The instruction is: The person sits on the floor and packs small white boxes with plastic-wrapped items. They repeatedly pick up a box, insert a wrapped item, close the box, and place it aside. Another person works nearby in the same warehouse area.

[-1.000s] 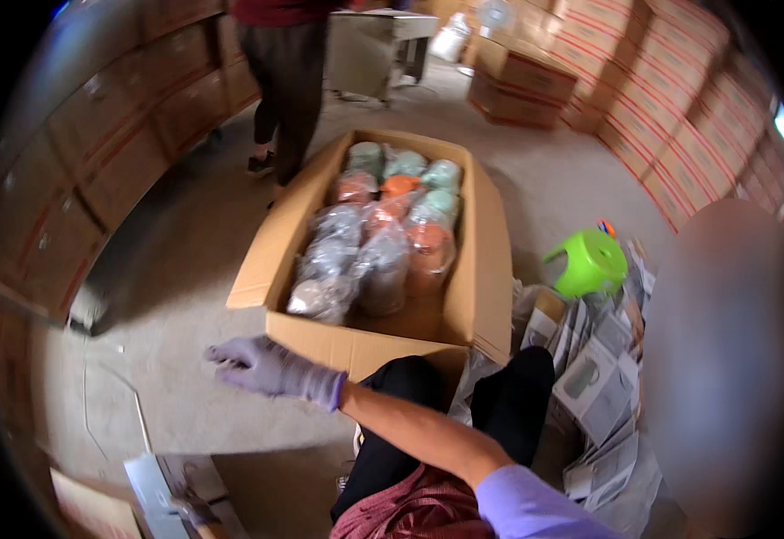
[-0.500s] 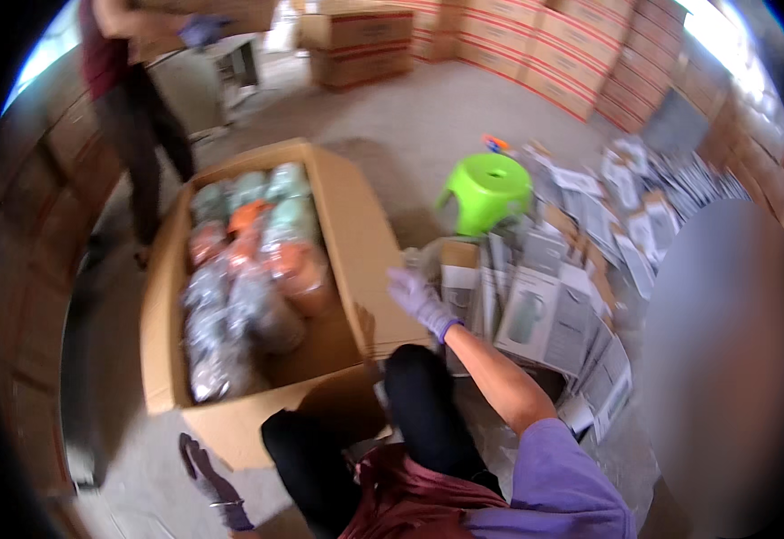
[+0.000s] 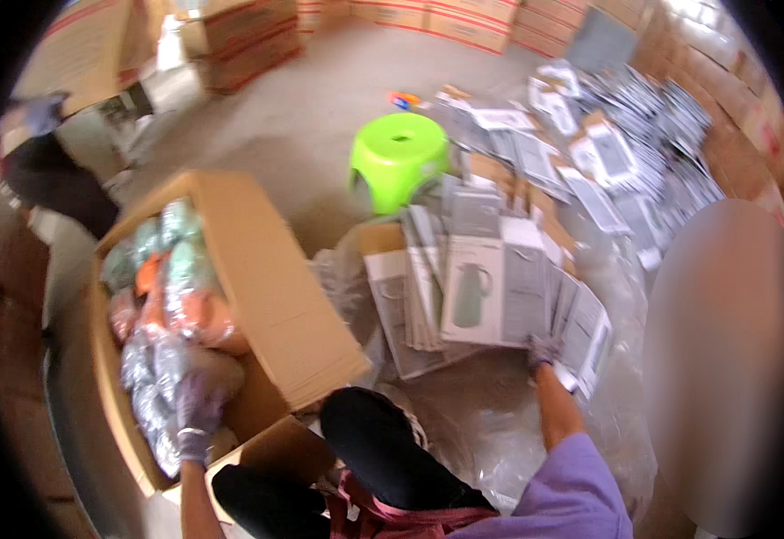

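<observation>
My left hand [image 3: 200, 406], in a grey-purple glove, reaches into a large open cardboard box [image 3: 271, 269]. It lies over a plastic-bagged grey item [image 3: 212, 370] there, its fingers smeared by motion. Green bagged items [image 3: 187, 260] and orange bagged items [image 3: 205, 316] fill the far part of the box; their exact kind is hard to make out through the plastic. My right hand [image 3: 545, 350], gloved too, is closed at the lower edge of a flattened printed carton [image 3: 523, 292]. Beside that carton is a panel picturing a green jug [image 3: 471, 295].
A green plastic stool [image 3: 401, 148] stands beyond the flat cartons. More flattened cartons [image 3: 625, 148] lie heaped at far right, and clear plastic sheeting [image 3: 616, 377] spreads on the floor. Stacked boxes [image 3: 464, 22] line the back. Another person's leg [image 3: 64, 184] shows at far left.
My left hand has gone from outside the box into it, onto the bagged items. My right hand has left the box flap for the flat cartons. The view has swung right.
</observation>
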### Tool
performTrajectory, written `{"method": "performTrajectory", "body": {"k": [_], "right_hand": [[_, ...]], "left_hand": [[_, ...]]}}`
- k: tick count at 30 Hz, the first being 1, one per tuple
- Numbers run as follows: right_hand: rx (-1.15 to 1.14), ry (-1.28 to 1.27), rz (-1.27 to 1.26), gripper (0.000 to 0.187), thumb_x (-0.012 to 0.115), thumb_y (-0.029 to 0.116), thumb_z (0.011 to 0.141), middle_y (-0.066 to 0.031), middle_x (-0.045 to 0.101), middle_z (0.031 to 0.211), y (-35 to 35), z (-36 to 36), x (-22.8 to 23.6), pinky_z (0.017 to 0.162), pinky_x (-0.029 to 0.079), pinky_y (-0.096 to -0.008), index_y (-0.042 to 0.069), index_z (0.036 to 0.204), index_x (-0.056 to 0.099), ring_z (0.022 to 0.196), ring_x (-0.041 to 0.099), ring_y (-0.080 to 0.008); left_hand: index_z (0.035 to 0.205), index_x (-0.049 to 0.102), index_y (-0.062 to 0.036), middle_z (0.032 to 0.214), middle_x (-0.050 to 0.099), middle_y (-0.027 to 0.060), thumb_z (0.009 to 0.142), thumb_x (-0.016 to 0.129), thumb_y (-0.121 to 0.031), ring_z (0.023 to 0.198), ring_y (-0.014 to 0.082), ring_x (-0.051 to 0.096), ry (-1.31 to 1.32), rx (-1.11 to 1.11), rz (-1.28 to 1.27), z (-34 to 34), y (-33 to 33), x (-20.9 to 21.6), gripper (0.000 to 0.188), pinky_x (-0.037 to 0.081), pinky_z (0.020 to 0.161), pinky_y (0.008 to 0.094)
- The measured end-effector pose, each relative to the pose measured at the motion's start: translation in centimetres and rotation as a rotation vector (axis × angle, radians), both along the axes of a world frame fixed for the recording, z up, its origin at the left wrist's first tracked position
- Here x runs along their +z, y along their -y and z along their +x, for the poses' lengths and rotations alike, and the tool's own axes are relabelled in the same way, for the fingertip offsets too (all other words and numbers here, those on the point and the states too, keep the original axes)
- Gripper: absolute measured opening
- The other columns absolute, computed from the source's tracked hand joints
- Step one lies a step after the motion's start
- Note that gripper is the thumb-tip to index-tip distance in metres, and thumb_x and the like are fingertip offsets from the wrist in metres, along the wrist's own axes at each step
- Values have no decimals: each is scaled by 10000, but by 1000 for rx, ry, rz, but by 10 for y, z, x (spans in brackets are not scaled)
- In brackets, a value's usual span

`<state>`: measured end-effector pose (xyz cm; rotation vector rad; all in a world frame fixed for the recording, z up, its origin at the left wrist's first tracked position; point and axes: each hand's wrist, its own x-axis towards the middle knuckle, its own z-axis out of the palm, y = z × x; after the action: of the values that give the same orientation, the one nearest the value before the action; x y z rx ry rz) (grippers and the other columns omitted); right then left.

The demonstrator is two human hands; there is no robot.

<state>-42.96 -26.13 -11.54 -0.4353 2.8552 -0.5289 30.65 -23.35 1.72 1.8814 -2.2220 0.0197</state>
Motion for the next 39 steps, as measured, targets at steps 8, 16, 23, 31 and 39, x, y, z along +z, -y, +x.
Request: {"method": "performTrajectory", "body": {"k": [8, 16, 23, 31, 39], "right_hand": [[417, 590, -648, 722, 709, 379, 789, -127, 504, 1271, -37, -71, -44, 938, 420, -370, -21, 1320, 428, 1114, 503, -276], [270, 1104, -989, 337, 659, 318, 804, -60, 606, 863, -47, 14, 127, 563, 529, -336, 91, 1038, 574, 722, 601, -187], [702, 1634, -869, 304, 594, 289, 828, -86, 604, 825, -58, 108, 279, 585, 535, -355, 42, 1004, 576, 691, 604, -214], [1450, -108, -1031, 782, 699, 357, 777, -222, 452, 1288, -49, 166, 388, 1059, 308, -367, -78, 1329, 357, 1205, 455, -336], [2358, 132, -1353, 672, 846, 267, 588, -180, 486, 1295, -95, 285, 439, 931, 412, -455, 102, 1178, 569, 1146, 488, -362]], "left_hand": [[1312, 462, -170, 1386, 390, 177, 836, 577, -414, 1249, 448, 364, 191, 516, 234, -29, 36, 25, 547, 304, 994, 618], [1363, 353, 8, 1392, 357, 261, 741, 712, -486, 1320, 376, 324, -367, -195, 20, -159, 42, 114, 873, 287, 1084, 443], [1366, 366, -42, 1380, 381, 204, 565, 868, -368, 1333, 367, 292, -762, -629, -352, -263, -1, 193, 999, 244, 1094, 481], [1004, 551, 8, 891, 581, 46, 725, 614, -90, 814, 120, 520, -1474, -94, -440, -214, -24, 303, 303, 438, 753, 264], [1283, 477, -44, 1059, 596, 153, 934, 439, -495, 1005, 237, 564, -1974, -126, -193, -174, -28, 303, 571, 454, 881, 361]]}}
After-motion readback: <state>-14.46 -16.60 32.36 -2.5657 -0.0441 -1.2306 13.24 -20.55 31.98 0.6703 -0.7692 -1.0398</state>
